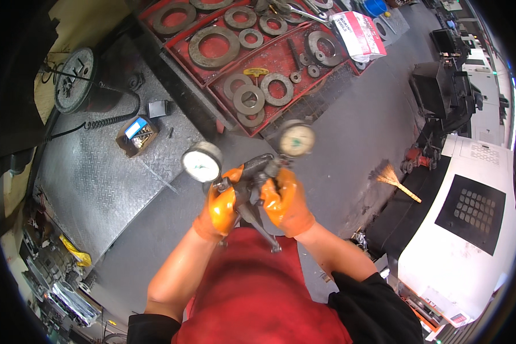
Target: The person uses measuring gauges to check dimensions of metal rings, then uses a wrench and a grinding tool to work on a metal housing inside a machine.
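Observation:
Both my hands wear orange gloves and are held in front of my red apron. My left hand (221,207) is closed around the lower part of a round dial gauge (202,163) with a white face. Above my right hand (284,202) stands a second dial gauge (296,139), smeared by motion, with its fitting in my curled fingers. Between the hands sits a dark metal body (246,192), with a thin grey leg (259,227) slanting down toward the apron. How these parts join is hidden by the gloves.
Ahead, a red tray (235,109) holds several steel rings and a yellow-handled key. A white-and-red package (358,35) lies at its right. On the left metal platform (92,189) are an opened small box (136,136) and a drum (74,80). At right are a broom (398,182) and white machine (441,252).

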Demonstrator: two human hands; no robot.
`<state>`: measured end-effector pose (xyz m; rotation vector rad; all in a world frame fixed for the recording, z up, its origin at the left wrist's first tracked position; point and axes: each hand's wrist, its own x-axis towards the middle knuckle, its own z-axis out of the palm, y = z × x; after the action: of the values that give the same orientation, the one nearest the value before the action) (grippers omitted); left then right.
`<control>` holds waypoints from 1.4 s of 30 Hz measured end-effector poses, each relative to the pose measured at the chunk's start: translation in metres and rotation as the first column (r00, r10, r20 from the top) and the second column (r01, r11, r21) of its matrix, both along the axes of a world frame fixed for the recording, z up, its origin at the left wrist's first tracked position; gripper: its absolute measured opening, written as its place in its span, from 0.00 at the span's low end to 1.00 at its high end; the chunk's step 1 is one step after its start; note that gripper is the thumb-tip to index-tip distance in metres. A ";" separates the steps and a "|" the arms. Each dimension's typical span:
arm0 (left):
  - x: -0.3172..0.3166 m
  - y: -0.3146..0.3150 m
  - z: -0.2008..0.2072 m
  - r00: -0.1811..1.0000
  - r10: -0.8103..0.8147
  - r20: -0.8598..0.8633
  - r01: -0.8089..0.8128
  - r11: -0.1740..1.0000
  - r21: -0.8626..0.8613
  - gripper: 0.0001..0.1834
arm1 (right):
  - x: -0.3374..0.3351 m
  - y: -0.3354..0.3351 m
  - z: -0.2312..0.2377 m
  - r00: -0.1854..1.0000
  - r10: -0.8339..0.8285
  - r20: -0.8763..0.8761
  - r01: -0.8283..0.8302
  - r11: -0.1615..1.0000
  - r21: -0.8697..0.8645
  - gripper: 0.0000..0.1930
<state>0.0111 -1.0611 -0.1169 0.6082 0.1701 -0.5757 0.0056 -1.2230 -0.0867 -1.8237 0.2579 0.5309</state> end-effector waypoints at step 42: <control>0.076 -0.019 -0.040 0.969 0.185 -0.161 -0.158 0.973 0.169 0.19 | 0.117 -0.057 0.052 0.498 0.169 0.850 -0.077 0.986 -0.151 0.22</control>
<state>0.0875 -1.0799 -0.1570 0.6855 0.4339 -0.4496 0.1226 -1.2801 -0.0351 -1.9834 -0.5678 -0.3732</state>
